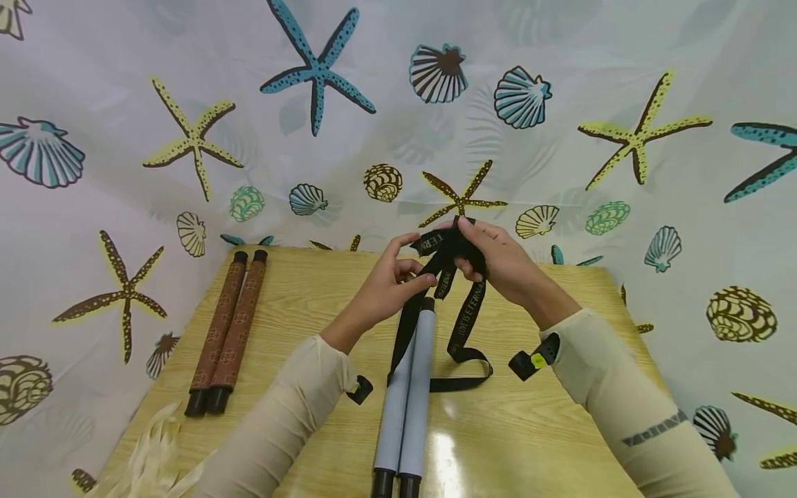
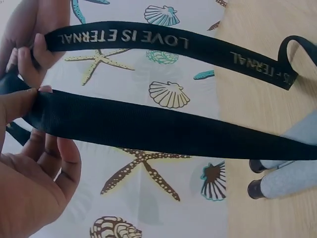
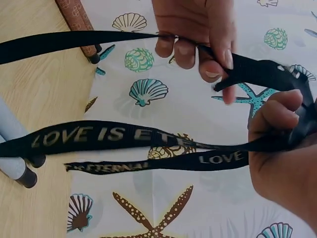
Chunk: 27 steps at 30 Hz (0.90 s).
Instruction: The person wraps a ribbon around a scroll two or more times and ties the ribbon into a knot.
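Note:
A long black ribbon (image 1: 471,311) printed with "LOVE IS ETERNAL" runs between both hands above the table. My left hand (image 1: 382,290) pinches a plain-faced stretch of ribbon (image 2: 124,121) between thumb and fingers. In my right hand (image 1: 507,266), several loops of the ribbon are gathered, with the thumb on top at the upper edge. Lower parts of the ribbon hang down to two pale grey-blue rolls (image 1: 418,394) with black ends, which lie side by side under the hands. One loop rests on the table right of the rolls. How the ribbon passes round the rolls is hidden.
Two brown patterned rolls (image 1: 239,325) with black ends lie side by side on the left of the wooden table (image 1: 529,422). A heap of cream ribbon (image 1: 152,449) sits at the front left. Behind the table hangs a shell-and-starfish cloth (image 1: 367,145).

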Each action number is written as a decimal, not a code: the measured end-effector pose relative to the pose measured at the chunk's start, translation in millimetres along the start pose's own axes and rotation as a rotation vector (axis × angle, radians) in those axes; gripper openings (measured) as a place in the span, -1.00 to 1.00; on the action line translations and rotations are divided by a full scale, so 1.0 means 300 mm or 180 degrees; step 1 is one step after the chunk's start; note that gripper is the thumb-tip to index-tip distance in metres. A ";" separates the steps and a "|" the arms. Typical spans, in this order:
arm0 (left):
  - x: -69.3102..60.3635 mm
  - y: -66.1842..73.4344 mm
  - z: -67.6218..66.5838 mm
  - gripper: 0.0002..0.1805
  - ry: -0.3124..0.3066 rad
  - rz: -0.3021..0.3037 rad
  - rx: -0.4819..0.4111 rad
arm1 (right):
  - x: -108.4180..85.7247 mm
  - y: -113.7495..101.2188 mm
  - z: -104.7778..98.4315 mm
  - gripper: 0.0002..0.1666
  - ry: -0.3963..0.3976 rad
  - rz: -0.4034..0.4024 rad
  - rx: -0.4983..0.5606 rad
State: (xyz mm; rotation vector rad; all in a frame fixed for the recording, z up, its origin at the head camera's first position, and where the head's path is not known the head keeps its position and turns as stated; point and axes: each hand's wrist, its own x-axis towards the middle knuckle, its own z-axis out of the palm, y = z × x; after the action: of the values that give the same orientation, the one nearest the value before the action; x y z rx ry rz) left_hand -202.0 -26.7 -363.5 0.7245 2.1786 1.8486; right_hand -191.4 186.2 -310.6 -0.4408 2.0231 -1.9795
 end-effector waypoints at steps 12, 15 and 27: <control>0.011 -0.029 -0.022 -0.65 0.0076 -0.0579 -0.0519 | -0.019 -0.006 -0.022 -0.86 -0.0296 -0.0889 -0.2682; 0.007 -0.023 -0.027 -0.60 -0.0134 -0.0552 -0.0756 | -0.019 0.004 -0.017 -0.94 -0.0091 -0.1324 -0.3134; 0.011 0.001 -0.019 -0.46 -0.0940 -0.0823 -0.1674 | -0.007 0.047 -0.011 -0.85 0.0229 -0.2367 -0.3191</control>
State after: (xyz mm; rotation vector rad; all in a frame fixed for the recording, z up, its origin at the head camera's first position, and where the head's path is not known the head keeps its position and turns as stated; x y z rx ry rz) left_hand -207.3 -30.0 -361.7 0.5300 1.4366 1.9077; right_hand -191.1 190.3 -324.6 -1.5039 3.0906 -1.0298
